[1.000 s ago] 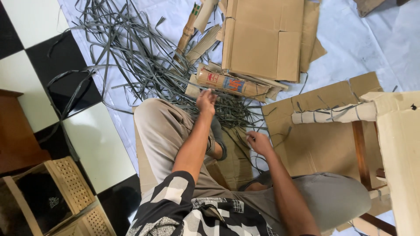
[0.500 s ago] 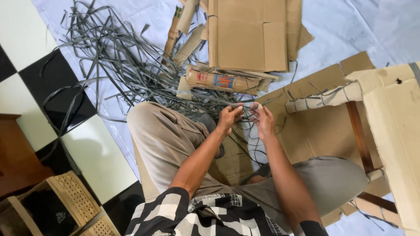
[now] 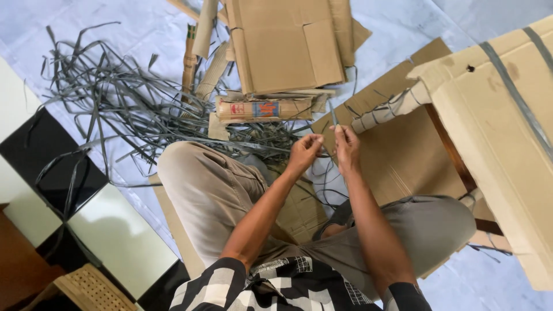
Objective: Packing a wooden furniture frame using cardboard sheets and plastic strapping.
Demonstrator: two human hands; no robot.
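Note:
I sit cross-legged on a white sheet. My left hand (image 3: 303, 151) and my right hand (image 3: 347, 148) are close together in front of my knees, both pinching a thin grey plastic strap (image 3: 333, 115) that sticks up between them. A big tangle of grey straps (image 3: 132, 106) lies beyond my left knee. To my right stands a piece of wooden furniture wrapped in cardboard (image 3: 501, 132), with a cardboard-wrapped rail (image 3: 397, 106) tied by straps just past my right hand.
Flattened cardboard boxes (image 3: 288, 43) and rolled cardboard tubes (image 3: 262, 109) lie ahead. A flat cardboard sheet (image 3: 403, 155) lies under the furniture. Black and white floor tiles (image 3: 46, 155) run along the left, with a woven wooden item (image 3: 86, 291) at the bottom left.
My left hand left the strap pile and my right hand rose to meet it; both now hold one strap. The view swung left and the wrapped furniture fills more of the right.

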